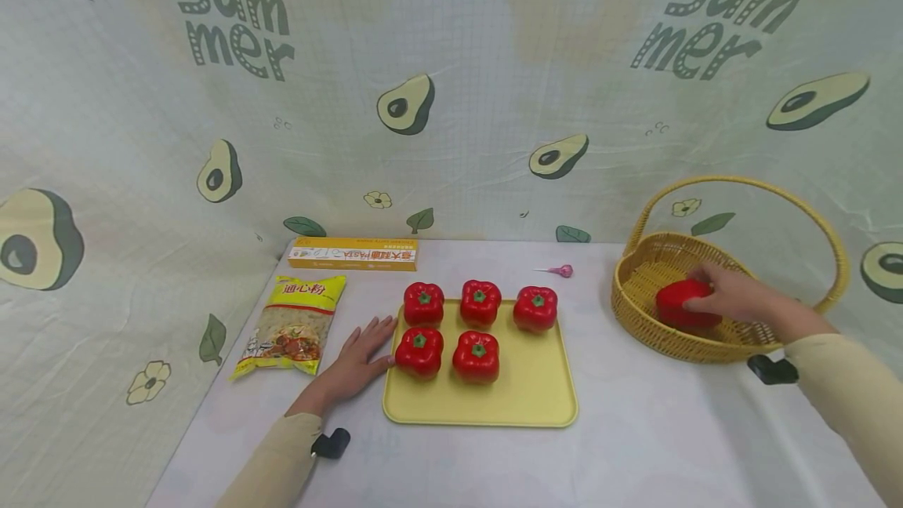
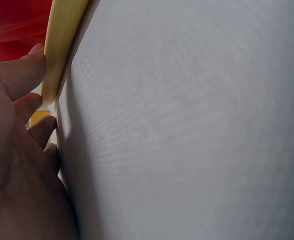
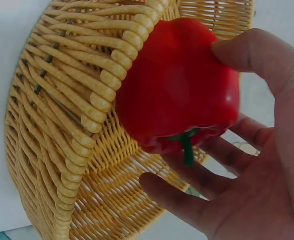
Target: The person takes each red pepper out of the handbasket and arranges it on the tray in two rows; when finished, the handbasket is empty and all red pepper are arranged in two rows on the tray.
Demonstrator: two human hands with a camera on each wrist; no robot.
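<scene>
Inside the wicker basket (image 1: 652, 335), at the right of the table, my right hand (image 1: 737, 300) grips a red bell pepper (image 3: 179, 85). The thumb presses one side of it and the fingers reach round near its green stem. My left hand (image 1: 356, 363) lies with fingers extended at the left edge of a yellow tray (image 1: 536, 382). Its thumb touches the tray's rim (image 2: 61, 45), close to the front-left pepper. Several red bell peppers (image 1: 476, 357) stand stem-up on the tray, three in the back row and two in front.
Left of the tray lies a yellow bag of pasta (image 1: 292, 324), with an orange pasta box (image 1: 353, 254) behind it. A pink lollipop (image 1: 562, 270) is on the table behind the tray. The basket's tall handle (image 1: 748, 183) arches over it. A printed cloth hangs at the back.
</scene>
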